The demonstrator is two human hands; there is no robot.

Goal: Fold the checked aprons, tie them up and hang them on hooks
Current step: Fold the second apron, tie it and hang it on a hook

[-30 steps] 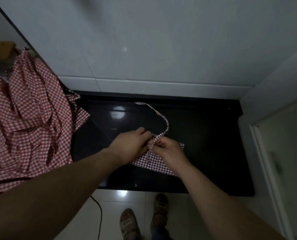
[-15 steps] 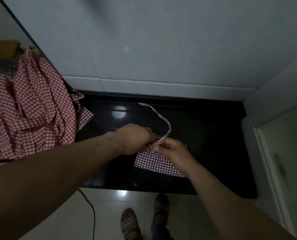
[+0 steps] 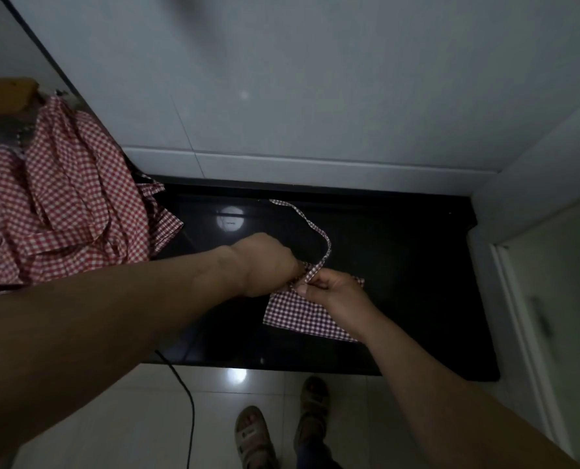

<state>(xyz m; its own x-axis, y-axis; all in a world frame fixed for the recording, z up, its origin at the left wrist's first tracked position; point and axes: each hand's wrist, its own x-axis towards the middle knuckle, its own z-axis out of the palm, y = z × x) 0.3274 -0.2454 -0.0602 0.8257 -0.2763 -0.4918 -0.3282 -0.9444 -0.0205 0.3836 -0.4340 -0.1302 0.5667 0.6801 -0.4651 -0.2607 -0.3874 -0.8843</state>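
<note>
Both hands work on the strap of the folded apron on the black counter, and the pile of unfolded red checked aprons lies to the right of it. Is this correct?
Not quite. In the head view the pile of unfolded aprons lies to the left of the folded apron, not the right. The rest holds.

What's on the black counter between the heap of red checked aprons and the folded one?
In the head view only the left hand and forearm cross that stretch of glossy black counter between the red checked apron heap and the folded checked apron.

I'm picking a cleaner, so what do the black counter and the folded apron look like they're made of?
Counter: likely polished stone or glass, glossy black, mirroring a lamp. Folded apron: thin woven cloth, probably cotton gingham, matte; its strap curls limply.
</note>
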